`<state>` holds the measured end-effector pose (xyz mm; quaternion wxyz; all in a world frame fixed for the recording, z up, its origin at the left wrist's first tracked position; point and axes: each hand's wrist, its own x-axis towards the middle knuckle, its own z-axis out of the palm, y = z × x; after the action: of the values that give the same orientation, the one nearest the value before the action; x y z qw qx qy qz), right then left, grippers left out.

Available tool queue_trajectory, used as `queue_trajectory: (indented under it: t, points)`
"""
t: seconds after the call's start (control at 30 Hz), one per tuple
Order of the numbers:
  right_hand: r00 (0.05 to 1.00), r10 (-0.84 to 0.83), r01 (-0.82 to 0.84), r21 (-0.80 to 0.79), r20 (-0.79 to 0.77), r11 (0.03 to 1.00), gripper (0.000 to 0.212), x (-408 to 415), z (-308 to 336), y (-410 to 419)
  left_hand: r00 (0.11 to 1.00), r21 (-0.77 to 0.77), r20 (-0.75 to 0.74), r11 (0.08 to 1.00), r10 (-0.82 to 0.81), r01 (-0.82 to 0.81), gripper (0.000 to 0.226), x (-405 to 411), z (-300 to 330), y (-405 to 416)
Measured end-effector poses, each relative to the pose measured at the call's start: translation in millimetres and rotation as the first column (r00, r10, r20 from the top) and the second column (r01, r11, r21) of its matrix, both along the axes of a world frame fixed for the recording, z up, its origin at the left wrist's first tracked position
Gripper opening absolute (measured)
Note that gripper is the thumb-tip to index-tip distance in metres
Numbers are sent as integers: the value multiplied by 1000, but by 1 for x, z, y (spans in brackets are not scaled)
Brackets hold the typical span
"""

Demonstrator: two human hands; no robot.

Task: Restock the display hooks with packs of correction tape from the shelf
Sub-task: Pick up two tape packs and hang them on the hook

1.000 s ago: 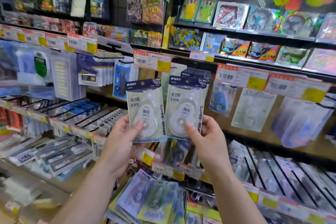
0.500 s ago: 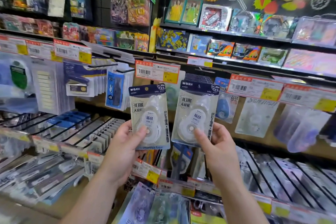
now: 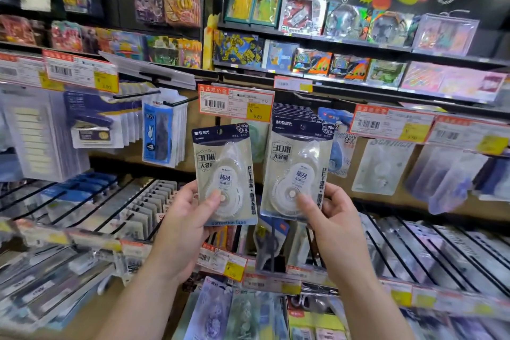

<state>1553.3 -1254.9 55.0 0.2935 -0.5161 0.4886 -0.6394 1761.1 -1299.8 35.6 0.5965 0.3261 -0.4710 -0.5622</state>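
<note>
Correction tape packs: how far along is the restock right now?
Done: a row of dark-headed correction tape packs already hangs on the hook behind. In hand: the left hand holds one beige blister pack, the right hand another. Left: both need hanging; whether the right one is already on the hook can't be told.

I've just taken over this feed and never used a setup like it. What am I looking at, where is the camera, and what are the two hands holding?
There is no machine here: a person wears one camera on the head, looking forward and down at a stationery display. The left hand grips one correction tape pack; the right hand grips a second pack, which appears to be the front one of a row of like packs on a hook. Above hangs a price tag. Below are sloped racks of more stationery.
</note>
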Motion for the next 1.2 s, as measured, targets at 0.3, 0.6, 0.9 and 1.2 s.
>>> queue_trajectory:
  t: [0.3, 0.6, 0.9, 1.2]
  points:
    - [1000, 15, -16, -12, -14, 1000, 26, -6, -7, -9, 1000, -2, -23, 1000, -2, 2, 45, -1, -1, -5]
    - [978, -133, 144, 56, -164, 988, 22, -11, -18, -38, 1000, 2, 23, 1000, 20, -20, 28, -5, -2, -5]
    - [974, -177, 187, 58, -141, 981, 30, -6, -21, -63, 999, 3, 38, 999, 34, -34, 30, -9, -3, -5]
    - [973, -167, 184, 101, -156, 978, 32, -9, -17, -69, 998, -18, 54, 999, 40, -39, 35, -11, -3, -5]
